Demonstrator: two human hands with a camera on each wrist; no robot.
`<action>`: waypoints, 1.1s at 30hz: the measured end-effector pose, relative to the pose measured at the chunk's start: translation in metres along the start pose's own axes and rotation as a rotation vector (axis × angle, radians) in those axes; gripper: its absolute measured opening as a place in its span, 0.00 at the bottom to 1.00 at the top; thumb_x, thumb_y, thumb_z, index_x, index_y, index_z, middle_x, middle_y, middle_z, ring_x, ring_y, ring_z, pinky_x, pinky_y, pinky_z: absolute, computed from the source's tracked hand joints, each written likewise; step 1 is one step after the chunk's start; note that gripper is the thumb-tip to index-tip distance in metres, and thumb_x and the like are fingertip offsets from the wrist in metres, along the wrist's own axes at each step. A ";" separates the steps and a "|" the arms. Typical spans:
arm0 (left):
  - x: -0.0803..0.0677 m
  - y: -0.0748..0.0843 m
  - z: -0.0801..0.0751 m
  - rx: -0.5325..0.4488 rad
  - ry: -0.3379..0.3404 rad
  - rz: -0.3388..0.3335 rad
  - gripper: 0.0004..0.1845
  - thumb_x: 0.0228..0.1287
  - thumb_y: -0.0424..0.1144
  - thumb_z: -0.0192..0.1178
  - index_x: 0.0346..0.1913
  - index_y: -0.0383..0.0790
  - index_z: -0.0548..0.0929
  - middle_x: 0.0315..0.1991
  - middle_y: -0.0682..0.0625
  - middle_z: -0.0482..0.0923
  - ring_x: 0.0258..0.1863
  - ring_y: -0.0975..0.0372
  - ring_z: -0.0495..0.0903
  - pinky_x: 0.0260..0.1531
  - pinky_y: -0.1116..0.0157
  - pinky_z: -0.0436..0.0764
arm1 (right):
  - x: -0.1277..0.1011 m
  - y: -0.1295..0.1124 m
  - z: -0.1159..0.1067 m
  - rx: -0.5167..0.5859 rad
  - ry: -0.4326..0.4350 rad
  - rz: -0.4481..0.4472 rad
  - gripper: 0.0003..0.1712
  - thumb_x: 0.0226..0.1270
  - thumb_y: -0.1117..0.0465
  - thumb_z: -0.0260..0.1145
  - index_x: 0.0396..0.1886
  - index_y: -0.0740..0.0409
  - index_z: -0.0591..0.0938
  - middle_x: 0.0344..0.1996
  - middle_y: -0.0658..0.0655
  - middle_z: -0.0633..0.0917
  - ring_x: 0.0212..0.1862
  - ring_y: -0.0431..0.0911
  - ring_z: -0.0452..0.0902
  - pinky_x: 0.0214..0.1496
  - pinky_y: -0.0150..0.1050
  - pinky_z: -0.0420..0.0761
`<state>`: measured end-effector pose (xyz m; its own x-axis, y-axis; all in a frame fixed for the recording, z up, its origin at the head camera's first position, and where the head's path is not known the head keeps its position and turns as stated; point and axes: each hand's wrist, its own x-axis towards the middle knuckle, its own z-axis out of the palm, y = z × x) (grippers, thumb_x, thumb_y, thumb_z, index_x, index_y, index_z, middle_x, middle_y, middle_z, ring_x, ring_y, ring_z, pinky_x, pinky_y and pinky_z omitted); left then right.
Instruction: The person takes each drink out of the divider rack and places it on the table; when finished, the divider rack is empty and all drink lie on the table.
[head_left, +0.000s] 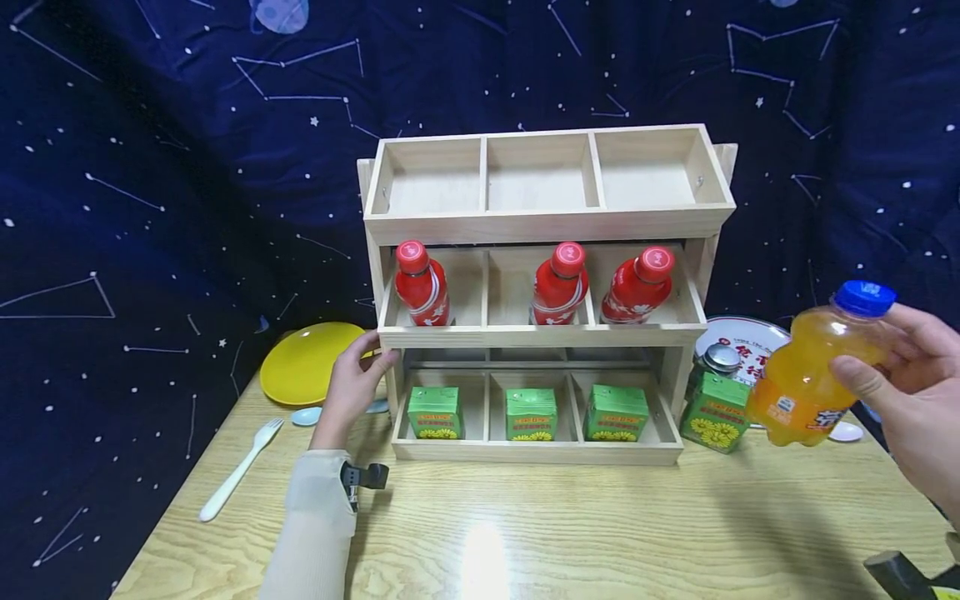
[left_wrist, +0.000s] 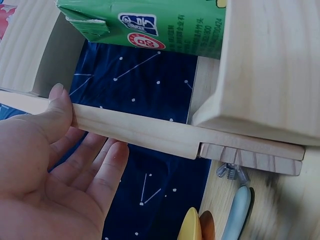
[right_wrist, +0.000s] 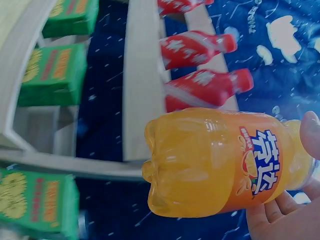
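My right hand [head_left: 922, 392] holds an orange soda bottle [head_left: 813, 375] with a blue cap. The bottle is tilted, base toward the rack in the right wrist view, and its cap is hidden there. At the left side of a three-tier wooden rack [head_left: 525, 337], my left hand [head_left: 352, 383] grips the side post [left_wrist: 135, 132], thumb over one edge and fingers on the other side. Red bottles [head_left: 423, 287] stand in the middle tier, one in each compartment. Each bottom compartment holds a green drink carton [head_left: 531, 414]. The top tier's compartments hold nothing.
Beside the rack's right side stand another green carton [head_left: 716, 412] and a silver-lidded jar [head_left: 722, 358], before a white printed plate [head_left: 750, 337]. On the left are a yellow plate [head_left: 311, 367], a pale fork [head_left: 240, 471] and a blue spoon [head_left: 306, 416]. A starry cloth hangs behind.
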<state>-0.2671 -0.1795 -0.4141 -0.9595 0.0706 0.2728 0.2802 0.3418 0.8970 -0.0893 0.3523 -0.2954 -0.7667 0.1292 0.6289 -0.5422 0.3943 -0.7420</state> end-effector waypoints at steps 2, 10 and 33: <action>0.000 0.000 0.000 0.002 0.001 -0.004 0.25 0.69 0.43 0.62 0.67 0.42 0.73 0.61 0.40 0.75 0.57 0.46 0.78 0.58 0.49 0.77 | -0.006 0.007 -0.001 0.053 0.006 0.020 0.31 0.67 0.83 0.54 0.69 0.68 0.68 0.56 0.50 0.81 0.55 0.39 0.76 0.56 0.19 0.71; 0.000 0.001 0.001 0.011 0.000 -0.016 0.26 0.69 0.44 0.61 0.67 0.42 0.73 0.61 0.41 0.75 0.58 0.47 0.77 0.58 0.50 0.77 | -0.031 0.035 -0.006 -0.089 0.032 0.131 0.32 0.64 0.83 0.59 0.68 0.64 0.72 0.52 0.43 0.82 0.51 0.32 0.77 0.52 0.16 0.71; -0.001 0.002 0.000 0.007 -0.005 -0.029 0.25 0.70 0.43 0.61 0.68 0.43 0.73 0.61 0.42 0.74 0.58 0.48 0.77 0.57 0.51 0.78 | -0.056 0.104 -0.034 -0.265 0.079 0.377 0.31 0.61 0.71 0.71 0.63 0.49 0.76 0.47 0.30 0.78 0.47 0.22 0.73 0.45 0.12 0.70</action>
<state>-0.2654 -0.1786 -0.4124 -0.9673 0.0657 0.2448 0.2521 0.3504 0.9020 -0.0907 0.4166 -0.3996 -0.8594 0.3727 0.3501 -0.1165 0.5239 -0.8438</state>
